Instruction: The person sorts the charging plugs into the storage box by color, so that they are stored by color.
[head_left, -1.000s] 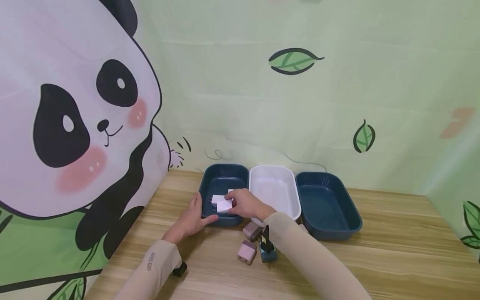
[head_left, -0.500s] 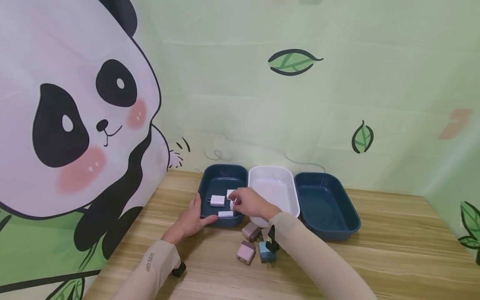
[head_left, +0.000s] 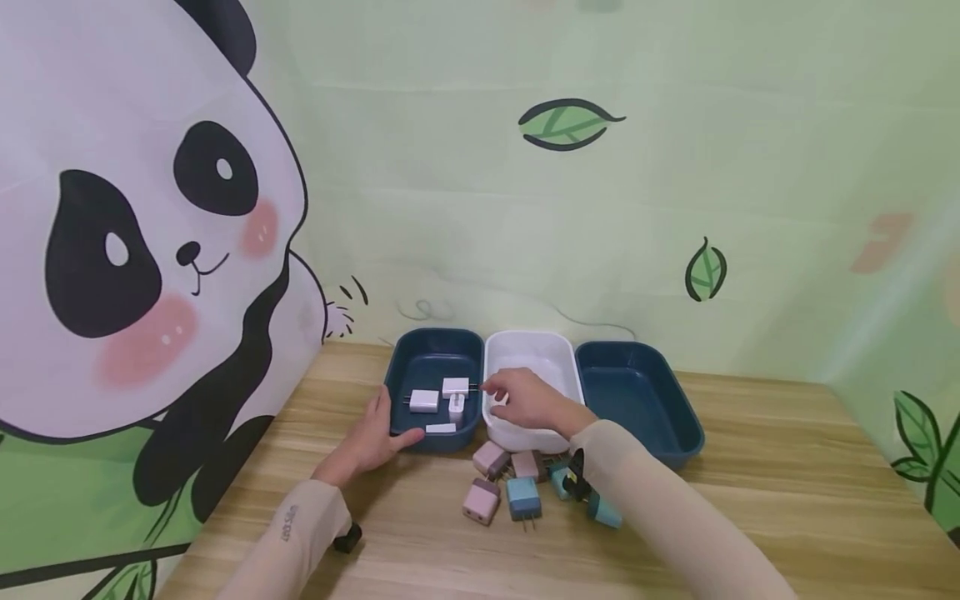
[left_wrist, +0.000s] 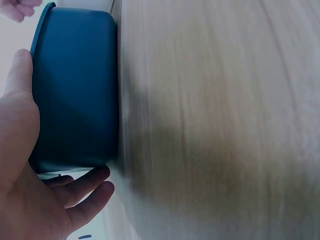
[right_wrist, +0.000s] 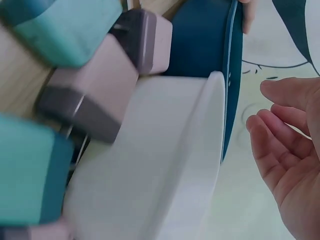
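My left hand (head_left: 367, 437) rests against the near left corner of the left dark blue tray (head_left: 397, 367), thumb along its front wall and fingers at its side. Several white charger plugs lie inside, including one charger plug (head_left: 423, 401) with prongs pointing left and another charger plug (head_left: 456, 387) with prongs pointing right. Over the white tray (head_left: 567, 375) hovers my right hand (head_left: 532, 398), fingers loosely bent. In the right wrist view, a gap shows between the thumb and fingers of that hand (right_wrist: 295, 135), with nothing held.
In front of the trays lie pink charger plugs, one of them a two-tone charger plug (head_left: 481, 501), and blue ones such as a charger plug (head_left: 523, 497). A second dark blue tray (head_left: 637, 400) adjoins the white one. A fabric backdrop (head_left: 450, 208) stands behind the wooden table (head_left: 420, 533).
My right hand has let go of a white charger plug inside the left tray and moved right, over the white tray. The left hand stays at the tray's corner. The view has shifted slightly.
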